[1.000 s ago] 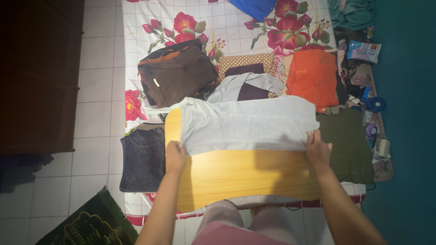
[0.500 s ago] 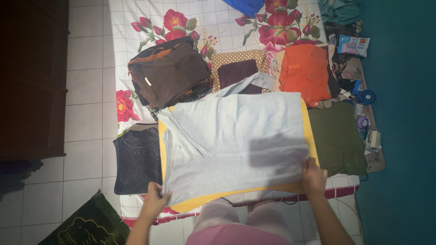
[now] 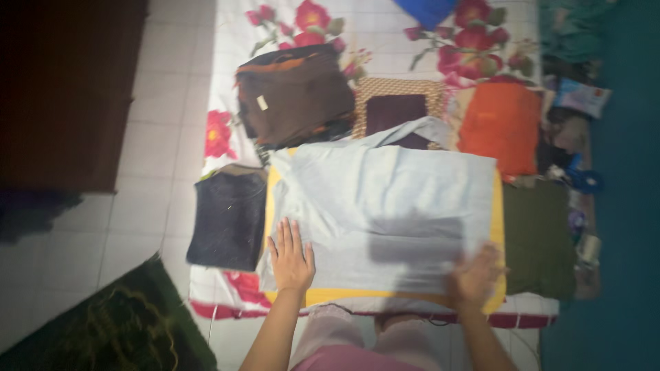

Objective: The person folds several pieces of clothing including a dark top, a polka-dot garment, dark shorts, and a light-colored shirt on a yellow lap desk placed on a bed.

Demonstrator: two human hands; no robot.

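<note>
Both hands are pressing flat, fingers released, on one pale grey garment (image 3: 385,213) covering the yellow table (image 3: 498,206): left hand (image 3: 291,257) near its front-left corner, right hand (image 3: 473,276), blurred, front-right. One white-and-blue packet (image 3: 581,96) is lying beyond the table's far-right corner.

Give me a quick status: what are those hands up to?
Left hand flat, open, on light grey shirt. Right hand blurred at shirt's near corner. Shirt spread over yellow board. Nothing on top.
</note>
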